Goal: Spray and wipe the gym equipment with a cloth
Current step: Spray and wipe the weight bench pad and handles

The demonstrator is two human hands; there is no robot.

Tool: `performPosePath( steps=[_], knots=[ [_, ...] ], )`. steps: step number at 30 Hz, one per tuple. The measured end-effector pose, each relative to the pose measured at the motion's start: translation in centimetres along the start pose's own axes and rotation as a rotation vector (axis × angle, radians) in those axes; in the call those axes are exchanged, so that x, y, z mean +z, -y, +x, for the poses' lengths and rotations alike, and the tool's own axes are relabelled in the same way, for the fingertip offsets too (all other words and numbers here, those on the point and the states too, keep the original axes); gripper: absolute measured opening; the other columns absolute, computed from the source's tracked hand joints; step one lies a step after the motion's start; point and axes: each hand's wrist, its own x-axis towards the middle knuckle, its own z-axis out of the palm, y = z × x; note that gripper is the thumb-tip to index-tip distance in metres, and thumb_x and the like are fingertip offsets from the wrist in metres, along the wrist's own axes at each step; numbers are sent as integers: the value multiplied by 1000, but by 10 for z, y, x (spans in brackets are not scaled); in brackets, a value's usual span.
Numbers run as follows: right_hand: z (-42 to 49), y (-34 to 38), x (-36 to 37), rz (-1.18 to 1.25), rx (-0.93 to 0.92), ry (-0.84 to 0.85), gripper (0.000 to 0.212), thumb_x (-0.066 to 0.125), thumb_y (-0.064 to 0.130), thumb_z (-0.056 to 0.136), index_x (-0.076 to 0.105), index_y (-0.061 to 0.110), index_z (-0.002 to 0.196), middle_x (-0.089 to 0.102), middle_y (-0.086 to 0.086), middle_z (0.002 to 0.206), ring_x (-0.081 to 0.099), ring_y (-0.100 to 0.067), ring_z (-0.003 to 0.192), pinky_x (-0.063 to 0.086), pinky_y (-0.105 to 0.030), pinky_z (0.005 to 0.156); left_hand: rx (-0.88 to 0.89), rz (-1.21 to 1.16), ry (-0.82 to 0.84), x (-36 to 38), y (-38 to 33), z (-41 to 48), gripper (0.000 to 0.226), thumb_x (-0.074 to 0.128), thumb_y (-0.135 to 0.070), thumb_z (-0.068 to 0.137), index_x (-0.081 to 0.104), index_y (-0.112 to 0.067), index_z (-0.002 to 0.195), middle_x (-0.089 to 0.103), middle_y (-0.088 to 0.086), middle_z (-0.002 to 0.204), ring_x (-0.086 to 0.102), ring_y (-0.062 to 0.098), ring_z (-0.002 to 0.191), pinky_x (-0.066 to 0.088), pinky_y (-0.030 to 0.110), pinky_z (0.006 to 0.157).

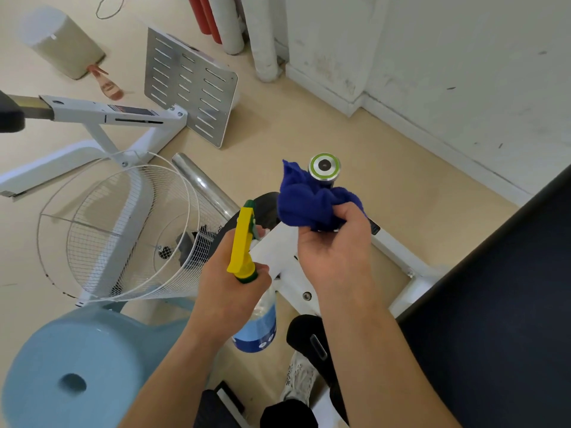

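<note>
My right hand (335, 242) grips a bunched dark blue cloth (309, 202) wrapped round a chrome handlebar whose end cap (324, 166) has a green ring. My left hand (228, 282) holds a spray bottle by its neck; the yellow and green trigger head (242, 242) points up and away, and the clear body with a blue label (258, 325) hangs below my hand. Both hands are above the white frame (278, 251) of the exercise machine. A second chrome bar (197, 180) runs to the left of the cloth.
A white wire fan cage (123, 230) stands at left on the machine's white legs. A light blue plastic stool (77, 366) is at lower left. A perforated metal footplate (191, 88) stands behind. A dark padded surface (509, 304) fills the right. White wall and pipes at back.
</note>
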Motion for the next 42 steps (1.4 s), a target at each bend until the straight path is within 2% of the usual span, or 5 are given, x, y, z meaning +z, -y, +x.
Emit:
performPosePath(
  steps=[10,15,28,37,42],
  knots=[
    [31,-12,-15,-317,-16,-132,51,49,-7,93,46,12,140,61,-7,121,62,-14,90,52,-18,50,17,27,-9,6,1,-7,50,69,0,83,59,-38,113,63,16,77,60,44,70,54,57,64],
    [18,30,-8,-401,-101,68,33,35,-9,90,61,8,102,64,-13,115,63,-32,116,47,-46,104,26,20,-16,10,-2,-10,49,68,-2,81,59,-35,116,65,16,83,61,42,70,55,57,71],
    [86,73,19,-1134,-93,399,58,52,35,87,59,-4,129,63,-21,128,60,-35,119,42,-47,101,-15,-20,2,10,8,-3,48,67,3,81,61,-31,115,62,15,78,52,37,62,51,51,61],
    [108,79,-6,-1574,-224,413,38,50,23,103,57,16,66,57,13,58,51,-5,53,43,-21,56,-18,-20,5,10,5,3,49,67,-4,81,59,-38,116,64,18,78,53,44,63,51,57,61],
    [101,88,7,-1439,-210,371,38,54,38,99,73,5,103,75,-13,105,72,-27,96,57,-44,89,1,-10,4,12,-2,-4,47,65,-14,78,59,-38,117,66,18,82,61,44,73,54,59,70]
  ],
)
